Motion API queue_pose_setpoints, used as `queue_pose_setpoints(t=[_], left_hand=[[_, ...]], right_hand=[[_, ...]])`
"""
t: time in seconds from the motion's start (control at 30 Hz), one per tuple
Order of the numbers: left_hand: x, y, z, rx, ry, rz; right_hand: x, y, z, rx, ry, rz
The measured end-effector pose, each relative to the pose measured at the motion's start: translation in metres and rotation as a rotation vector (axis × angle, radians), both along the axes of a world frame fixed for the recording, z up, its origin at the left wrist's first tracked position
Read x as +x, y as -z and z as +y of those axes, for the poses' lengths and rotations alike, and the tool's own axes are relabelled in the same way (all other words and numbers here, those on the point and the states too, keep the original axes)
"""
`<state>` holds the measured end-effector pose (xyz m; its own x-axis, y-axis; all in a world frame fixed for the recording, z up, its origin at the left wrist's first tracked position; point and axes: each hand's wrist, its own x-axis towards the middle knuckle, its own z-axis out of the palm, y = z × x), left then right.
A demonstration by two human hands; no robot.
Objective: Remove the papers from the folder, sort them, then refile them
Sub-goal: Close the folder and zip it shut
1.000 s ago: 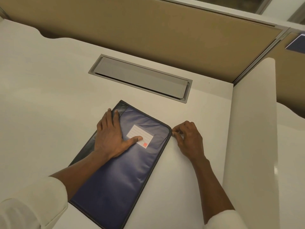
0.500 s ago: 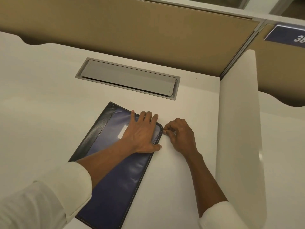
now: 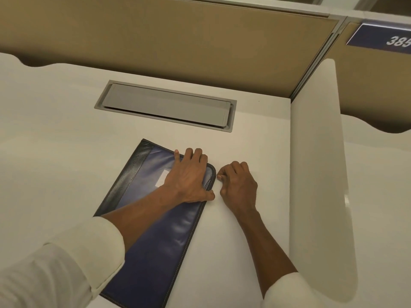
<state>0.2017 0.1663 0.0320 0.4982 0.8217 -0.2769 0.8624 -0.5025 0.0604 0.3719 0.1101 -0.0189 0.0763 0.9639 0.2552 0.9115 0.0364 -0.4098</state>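
**Unzipping the folder: first step in hand**

The right hand has its fingers curled, thumb and forefinger pinched on a small tab. This is judged to be the zip pull, though it is too small to be sure. The tab sits at the rounded far-right corner of the folder. At 9 o'clock from it the left hand lies flat, fingers straight, pressing the blue cover and half hiding a white label. The folder lies closed on the white desk, black spine on its 9 o'clock side. A grey cable hatch is at 12 o'clock of the folder and a white divider at 3 o'clock. No papers show. The next move likely calls for a steady draw of the tab along the zip line while the flat hand holds the cover against the drag.
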Motion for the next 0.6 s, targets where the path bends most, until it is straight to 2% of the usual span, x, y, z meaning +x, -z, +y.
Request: queue_pose_setpoints(t=[0.37, 0.6], left_hand=[[-0.003, 0.002, -0.004, 0.009, 0.001, -0.034], [0.000, 0.003, -0.007, 0.019, -0.033, -0.072]], right_hand=[[0.004, 0.002, 0.033, -0.014, -0.066, -0.032], [0.014, 0.007, 0.034, -0.043, -0.158, 0.153]])
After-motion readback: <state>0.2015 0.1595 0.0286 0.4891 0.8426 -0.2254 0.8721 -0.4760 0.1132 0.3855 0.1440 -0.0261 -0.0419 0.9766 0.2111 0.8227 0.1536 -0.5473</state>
